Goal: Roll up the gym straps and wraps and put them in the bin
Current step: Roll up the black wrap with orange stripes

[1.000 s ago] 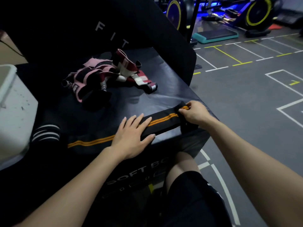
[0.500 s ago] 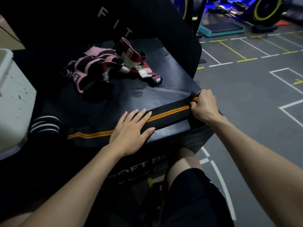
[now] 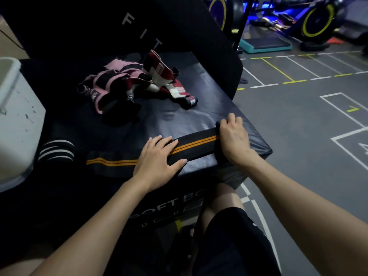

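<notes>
A long black wrap with two orange stripes point(image 3: 197, 145) lies flat along the front edge of the black soft box point(image 3: 203, 114). My left hand point(image 3: 159, 156) presses flat on its middle, fingers spread. My right hand point(image 3: 233, 136) is curled over the wrap's right end near the box corner, gripping it. A tangled pile of pink, dark red and white straps point(image 3: 139, 80) lies farther back on the box. A rolled black wrap with white stripes point(image 3: 56, 151) sits at the left, beside the white bin point(image 3: 18, 124).
A tall black padded block point(image 3: 139, 26) stands behind the box. The grey gym floor with painted lines point(image 3: 308, 116) opens to the right. Exercise bikes point(image 3: 314, 22) and a teal step platform point(image 3: 264, 44) stand far back. My knee point(image 3: 225, 198) is under the box's front.
My right hand has turned over the wrap's right end and shifted slightly left along the box. My left hand stays pressed on the wrap. The camera has tilted.
</notes>
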